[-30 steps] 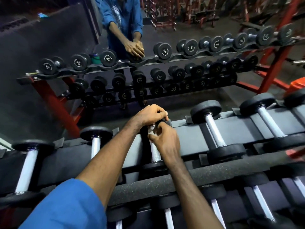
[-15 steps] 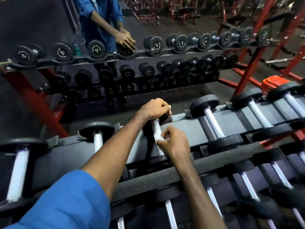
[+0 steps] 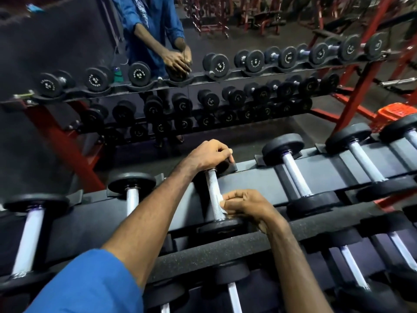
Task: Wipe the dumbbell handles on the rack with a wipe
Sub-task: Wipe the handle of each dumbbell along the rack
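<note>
A dumbbell with a knurled chrome handle point(image 3: 213, 193) lies across the grey top shelf of the rack point(image 3: 252, 179). My left hand point(image 3: 208, 155) grips its far black head from above. My right hand point(image 3: 244, 205) pinches a small white wipe point(image 3: 222, 201) against the near end of that handle, close to the near head point(image 3: 220, 227). Only a corner of the wipe shows between my fingers.
More dumbbells rest on the same shelf: two to the left point(image 3: 132, 197), several to the right point(image 3: 295, 175). A lower shelf holds others point(image 3: 352, 267). A wall mirror point(image 3: 67, 53) behind the rack reflects it and a person in blue. An orange object point(image 3: 397, 114) sits at far right.
My right hand has slid the wipe down the handle from its far end to the near end. My left hand has stayed on the far head.
</note>
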{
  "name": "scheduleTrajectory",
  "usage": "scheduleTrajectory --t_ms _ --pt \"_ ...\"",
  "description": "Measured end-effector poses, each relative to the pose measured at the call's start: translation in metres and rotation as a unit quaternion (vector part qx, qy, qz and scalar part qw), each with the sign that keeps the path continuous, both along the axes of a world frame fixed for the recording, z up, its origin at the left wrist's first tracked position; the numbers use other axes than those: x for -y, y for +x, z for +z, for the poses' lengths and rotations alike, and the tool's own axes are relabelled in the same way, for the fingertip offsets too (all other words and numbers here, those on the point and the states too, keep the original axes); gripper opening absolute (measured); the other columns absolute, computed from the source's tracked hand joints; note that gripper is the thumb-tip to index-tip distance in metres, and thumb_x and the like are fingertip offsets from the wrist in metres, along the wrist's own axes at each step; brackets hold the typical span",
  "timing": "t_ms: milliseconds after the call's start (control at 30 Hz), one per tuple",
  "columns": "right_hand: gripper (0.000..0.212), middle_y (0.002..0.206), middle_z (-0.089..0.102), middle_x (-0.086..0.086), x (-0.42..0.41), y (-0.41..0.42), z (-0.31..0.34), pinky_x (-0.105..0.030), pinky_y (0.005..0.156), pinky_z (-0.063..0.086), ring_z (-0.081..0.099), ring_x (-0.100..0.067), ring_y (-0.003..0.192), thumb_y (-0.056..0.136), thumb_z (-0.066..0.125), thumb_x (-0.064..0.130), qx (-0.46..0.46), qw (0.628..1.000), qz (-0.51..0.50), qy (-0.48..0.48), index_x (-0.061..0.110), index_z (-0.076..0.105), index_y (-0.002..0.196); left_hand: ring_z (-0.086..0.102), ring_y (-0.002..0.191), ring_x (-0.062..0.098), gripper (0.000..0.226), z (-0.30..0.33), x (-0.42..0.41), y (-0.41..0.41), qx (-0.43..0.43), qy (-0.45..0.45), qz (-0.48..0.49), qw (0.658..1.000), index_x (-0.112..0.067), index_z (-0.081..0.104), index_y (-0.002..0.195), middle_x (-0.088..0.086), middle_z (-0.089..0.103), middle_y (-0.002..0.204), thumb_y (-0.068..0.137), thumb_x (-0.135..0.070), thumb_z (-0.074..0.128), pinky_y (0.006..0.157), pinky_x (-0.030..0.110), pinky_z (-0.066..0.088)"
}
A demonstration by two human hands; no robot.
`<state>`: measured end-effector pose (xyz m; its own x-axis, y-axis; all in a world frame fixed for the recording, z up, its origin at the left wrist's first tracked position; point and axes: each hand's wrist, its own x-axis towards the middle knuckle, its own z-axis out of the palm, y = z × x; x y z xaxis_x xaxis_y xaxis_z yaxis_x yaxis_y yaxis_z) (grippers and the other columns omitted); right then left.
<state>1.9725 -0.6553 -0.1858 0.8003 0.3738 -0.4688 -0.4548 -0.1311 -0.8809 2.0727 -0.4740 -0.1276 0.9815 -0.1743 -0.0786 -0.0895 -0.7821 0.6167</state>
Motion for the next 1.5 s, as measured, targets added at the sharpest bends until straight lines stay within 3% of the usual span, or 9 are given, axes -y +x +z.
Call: scheduleTrajectory --t_ms 133,333,467,533,767,1000,1200,1333,1500 --pt "0.019 0.095 0.074 -0.009 -0.02 0.014 -0.002 -0.031 0.084 0.058 0.068 -0.018 0.086 0.091 0.078 0.009 -0.007 0.994 -0.081 0.071 0.007 0.072 0.109 0.05 0.05 0.003 0.032 0.0 0.002 -0.001 0.014 0.007 0.008 1.0 -0.039 0.082 0.082 -0.018 0.056 0.048 0.101 -0.044 0.058 0.065 0.029 0.038" --pt "0.011 0.075 0.067 -0.007 -0.005 0.001 -0.006 -0.018 0.058 0.05 0.056 -0.012 0.063 0.096 0.066 0.003 0.001 1.0 0.014 0.024 0.001 0.075 0.1 0.047 0.051 0.005 0.031 -0.007 -0.011 -0.004 0.022 -0.026 0.021 0.999 -0.043 0.082 0.084 -0.011 0.056 0.053 0.098 -0.051 0.055 0.072 0.033 0.047" --pt "0.03 0.088 0.071 -0.015 -0.026 0.012 -0.002 -0.037 0.083 0.054 0.058 -0.018 0.077 0.1 0.052 0.002 -0.041 0.996 -0.025 0.074 0.009 0.081 0.103 0.064 0.073 0.01 0.032 -0.011 -0.013 -0.004 0.029 -0.037 0.025 0.999 -0.048 0.081 0.087 -0.006 0.072 0.075 0.091 -0.059 0.052 0.085 0.036 0.052" --pt "0.03 0.095 0.073 -0.018 -0.036 0.019 0.0 -0.03 0.074 0.054 0.061 -0.018 0.075 0.099 0.049 0.001 -0.027 0.996 -0.042 0.075 0.003 0.077 0.109 0.061 0.069 0.01 0.031 -0.011 -0.012 -0.003 0.03 -0.036 0.023 0.999 -0.047 0.081 0.087 -0.004 0.072 0.075 0.092 -0.058 0.052 0.08 0.036 0.051" --pt "0.006 0.076 0.069 -0.009 -0.031 0.004 0.001 -0.028 0.059 0.053 0.058 -0.013 0.058 0.086 0.079 0.008 0.043 0.993 -0.111 -0.023 0.01 0.076 0.091 0.046 0.051 0.004 0.031 -0.013 -0.016 -0.003 0.029 -0.047 0.022 0.998 -0.04 0.081 0.082 -0.019 0.053 0.05 0.1 -0.047 0.057 0.064 0.031 0.036" --pt "0.026 0.088 0.067 0.003 -0.074 0.0 0.035 -0.035 0.069 0.049 0.064 -0.026 0.084 0.083 0.073 0.042 0.279 0.862 -0.112 -0.409 0.024 0.055 0.084 0.057 0.062 0.008 0.03 -0.014 -0.014 0.002 0.018 -0.035 0.018 0.999 -0.041 0.08 0.081 -0.02 0.064 0.058 0.098 -0.047 0.055 0.069 0.031 0.044" --pt "0.032 0.121 0.058 -0.004 -0.093 -0.001 0.035 -0.043 0.084 0.053 0.062 -0.027 0.111 0.094 0.066 0.029 0.375 0.764 -0.046 -0.522 0.018 0.057 0.122 0.064 0.077 -0.006 0.031 -0.016 -0.012 0.006 0.008 -0.029 0.008 1.0 -0.044 0.08 0.082 -0.027 0.071 0.071 0.098 -0.05 0.054 0.08 0.032 0.051" --pt "0.034 0.107 0.06 -0.004 -0.095 -0.015 0.033 -0.041 0.065 0.053 0.064 -0.027 0.096 0.082 0.08 0.032 0.424 0.701 -0.071 -0.569 0.019 0.063 0.109 0.064 0.083 0.006 0.031 -0.017 -0.008 0.009 0.01 -0.022 0.006 1.0 -0.044 0.08 0.081 -0.027 0.067 0.064 0.098 -0.049 0.055 0.082 0.034 0.048" --pt "0.048 0.115 0.056 0.002 -0.067 -0.021 0.026 -0.038 0.077 0.048 0.062 -0.027 0.102 0.078 0.081 0.036 0.277 0.849 -0.063 -0.445 0.027 0.048 0.112 0.066 0.089 0.004 0.029 -0.014 -0.004 0.006 0.022 -0.023 0.013 0.999 -0.041 0.082 0.084 -0.024 0.073 0.078 0.098 -0.047 0.057 0.085 0.032 0.048"
